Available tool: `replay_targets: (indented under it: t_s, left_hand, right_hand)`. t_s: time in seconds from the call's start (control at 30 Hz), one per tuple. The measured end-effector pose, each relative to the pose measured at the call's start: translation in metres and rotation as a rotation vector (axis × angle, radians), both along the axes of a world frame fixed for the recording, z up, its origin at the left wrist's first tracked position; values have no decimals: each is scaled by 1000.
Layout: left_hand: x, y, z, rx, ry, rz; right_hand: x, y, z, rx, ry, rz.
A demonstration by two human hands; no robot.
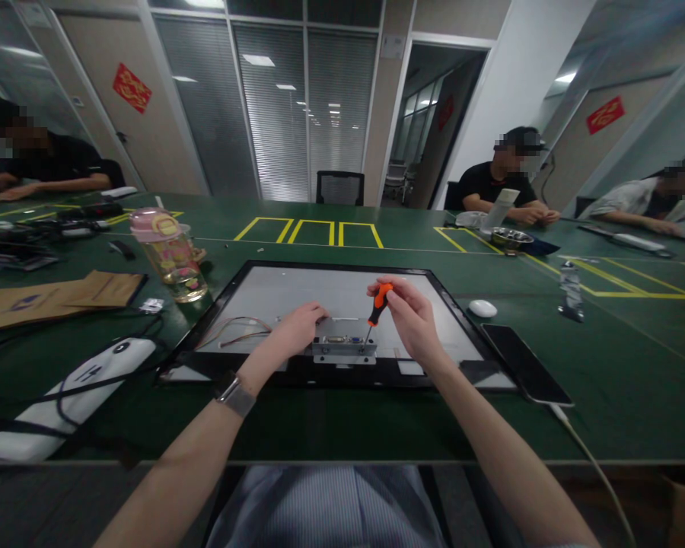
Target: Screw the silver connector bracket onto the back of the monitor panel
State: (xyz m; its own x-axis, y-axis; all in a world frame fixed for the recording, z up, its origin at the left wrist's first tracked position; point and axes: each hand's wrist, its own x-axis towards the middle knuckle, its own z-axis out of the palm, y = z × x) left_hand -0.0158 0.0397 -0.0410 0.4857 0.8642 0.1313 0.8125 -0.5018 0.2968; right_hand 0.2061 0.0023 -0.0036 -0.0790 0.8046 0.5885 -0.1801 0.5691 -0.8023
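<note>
My right hand (414, 316) grips an orange and black screwdriver (380, 304) by its handle, shaft slanting down. Its tip meets the right end of a metal bracket with connector ports (342, 350). Close behind that bracket's left end is my left hand (297, 327), fingers bent together; whatever they hold is hidden. Beneath both hands lies a flat display panel (251, 293) with a black frame and a pale grey back. Thin wires (228, 331) run over the panel to the left of my left hand.
Left stand a pink-lidded bottle (168, 255), a brown paper envelope (39, 301) and a white power bank-like device (74, 399) under black cables. To the right lie a phone (525, 364) with a white cable and a white mouse-like object (482, 308). Several people sit across the green table.
</note>
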Motion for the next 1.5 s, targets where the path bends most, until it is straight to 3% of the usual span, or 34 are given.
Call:
replay_targets:
  t_s: [0.33,0.63,0.97,1.3,1.5]
  left_hand:
    - [-1,2,-3,13,-9,-11]
    - [0,3,-4,28,2,-16]
    - [-1,3,-4,23,-1,-14]
    - [0,4,-4,18,0,-6]
    - [0,4,-5,17,17,-4]
  right_hand:
    - [0,1,-1,51,-39,-197]
    - [1,2,-2,51,-39,-68]
    - [0,-2,2,100,-60,-225]
    - [1,2,-3,60,-39,-73]
    - [0,-2,3,50,-99,-142]
